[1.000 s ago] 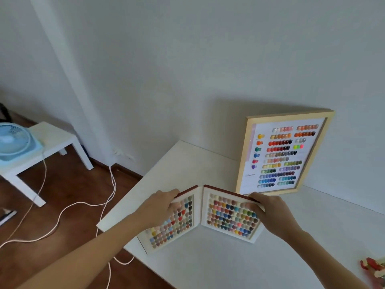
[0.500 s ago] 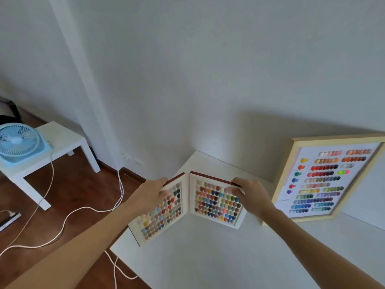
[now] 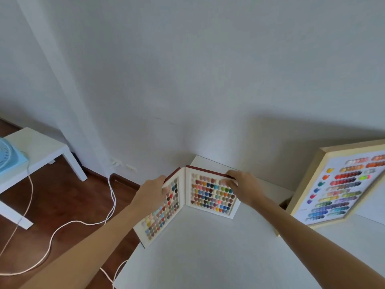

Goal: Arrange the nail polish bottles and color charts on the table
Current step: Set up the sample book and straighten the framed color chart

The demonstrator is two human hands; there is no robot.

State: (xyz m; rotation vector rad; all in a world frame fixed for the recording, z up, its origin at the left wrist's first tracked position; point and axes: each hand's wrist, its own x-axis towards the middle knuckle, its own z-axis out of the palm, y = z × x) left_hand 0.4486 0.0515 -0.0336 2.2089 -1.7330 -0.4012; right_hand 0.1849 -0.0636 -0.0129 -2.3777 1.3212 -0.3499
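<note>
A folding color chart book [image 3: 210, 196] with red covers and rows of colored nail swatches stands open in a V on the white table [image 3: 208, 257], near the table's far left corner. My left hand [image 3: 153, 191] grips the top edge of its left panel. My right hand [image 3: 242, 186] grips the top right edge of its right panel. A large wood-framed color chart [image 3: 341, 184] leans against the wall at the right. No nail polish bottles are in view.
The wall stands just behind the table. A small white side table [image 3: 41, 147] with a blue fan [image 3: 8, 155] is at the left on the wooden floor. A white cord [image 3: 68, 224] trails across the floor beside the table's left edge.
Both hands have carried the open chart book away from the framed chart toward the table's far left corner. The view has turned left, so the framed chart sits at the right edge.
</note>
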